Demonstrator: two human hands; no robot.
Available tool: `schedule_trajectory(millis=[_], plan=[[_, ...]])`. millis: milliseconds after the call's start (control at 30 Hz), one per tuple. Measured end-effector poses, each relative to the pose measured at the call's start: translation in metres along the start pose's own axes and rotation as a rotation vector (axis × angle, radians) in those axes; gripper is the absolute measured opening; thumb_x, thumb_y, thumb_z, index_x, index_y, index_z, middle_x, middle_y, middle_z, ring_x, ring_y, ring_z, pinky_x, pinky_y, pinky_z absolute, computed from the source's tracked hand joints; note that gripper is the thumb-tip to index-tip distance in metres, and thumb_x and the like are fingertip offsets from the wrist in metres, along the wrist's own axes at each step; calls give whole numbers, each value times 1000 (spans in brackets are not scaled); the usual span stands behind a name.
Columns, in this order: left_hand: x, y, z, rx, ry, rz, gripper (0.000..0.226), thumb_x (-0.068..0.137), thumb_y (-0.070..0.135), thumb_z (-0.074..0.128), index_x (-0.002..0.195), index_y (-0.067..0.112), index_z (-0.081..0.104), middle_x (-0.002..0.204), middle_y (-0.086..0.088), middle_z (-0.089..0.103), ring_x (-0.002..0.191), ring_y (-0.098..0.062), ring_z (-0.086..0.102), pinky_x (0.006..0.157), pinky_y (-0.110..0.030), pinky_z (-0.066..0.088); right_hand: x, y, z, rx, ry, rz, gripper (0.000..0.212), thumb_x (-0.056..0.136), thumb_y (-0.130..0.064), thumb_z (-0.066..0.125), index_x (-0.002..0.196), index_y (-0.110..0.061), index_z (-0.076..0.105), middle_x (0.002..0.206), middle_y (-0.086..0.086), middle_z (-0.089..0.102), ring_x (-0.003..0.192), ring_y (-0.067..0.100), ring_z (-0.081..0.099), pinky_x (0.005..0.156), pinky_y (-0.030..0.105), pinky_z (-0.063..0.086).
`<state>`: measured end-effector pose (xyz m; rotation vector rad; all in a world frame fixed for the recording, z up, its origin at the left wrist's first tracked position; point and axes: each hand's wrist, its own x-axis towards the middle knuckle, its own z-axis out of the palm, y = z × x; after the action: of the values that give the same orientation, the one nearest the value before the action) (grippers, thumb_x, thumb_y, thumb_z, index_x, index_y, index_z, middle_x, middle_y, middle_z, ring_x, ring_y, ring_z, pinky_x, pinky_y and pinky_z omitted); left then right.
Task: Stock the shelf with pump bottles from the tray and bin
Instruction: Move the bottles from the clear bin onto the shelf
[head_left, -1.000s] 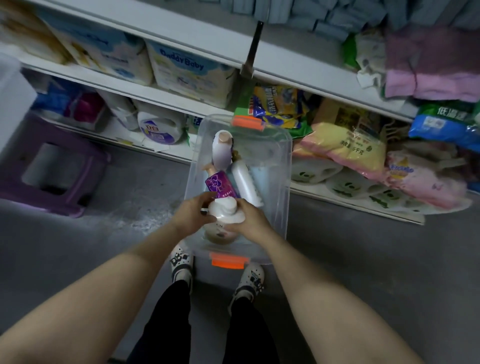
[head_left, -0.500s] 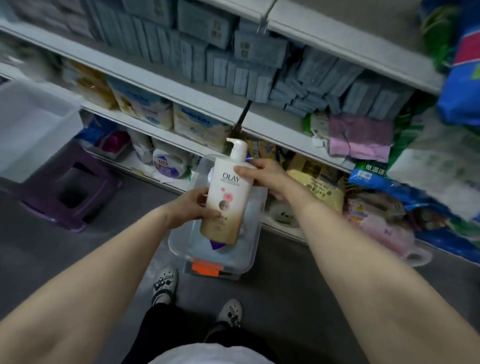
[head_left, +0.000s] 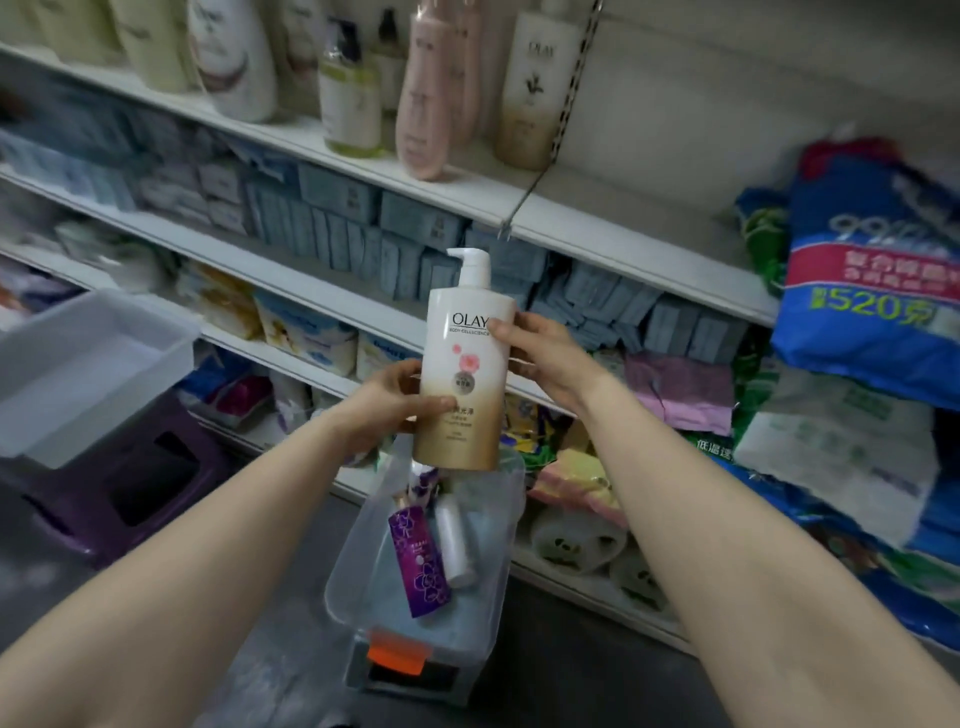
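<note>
1. Reading labels first: white-to-gold pump bottle (head_left: 464, 364) said "OLAY" with "BODY CELLSCIENCE" under it, pink flower print mid-label; smaller text lower down too small to read.
2. Left hand (head_left: 387, 410) gripped the bottle's lower half, thumb across the front, fingers curled behind.
3. Right hand (head_left: 540, 351) gripped the upper right side, thumb tip on the label next to "OLAY".
4. Bottle was upright, in the air in front of the white shelves (head_left: 571, 218), above the clear plastic bin with orange latch (head_left: 483, 623).
5. Bin held a purple flower-print bottle (head_left: 421, 561) and a white bottle (head_left: 456, 540), both lying down, side by side.
6. Top shelf: another white-gold "OLAY" bottle (head_left: 535, 88); blue bag (head_left: 872, 291) at right read "520".
</note>
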<state>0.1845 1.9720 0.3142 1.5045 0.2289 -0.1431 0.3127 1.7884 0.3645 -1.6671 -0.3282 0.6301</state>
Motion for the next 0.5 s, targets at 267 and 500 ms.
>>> schedule_trajectory(millis=[267,500], plan=[[47,65,-25,32,2,130,63,72,24,84,127,16,55,115,-5,69,103,-23,68,84,-44,58,15,-38,-6,-202,-80,23,67,78,-27,83,136,-19,52,127,3,65,113,22,65,97,47,54],[82,131,-27,81,9,264,61,71,25,82,126,16,56,113,-2,70,101,-18,69,78,-35,58,38,-92,-23,-215,37,-151,64,80,-26,81,136,-18,51,126,4,64,112,22,65,92,45,57]])
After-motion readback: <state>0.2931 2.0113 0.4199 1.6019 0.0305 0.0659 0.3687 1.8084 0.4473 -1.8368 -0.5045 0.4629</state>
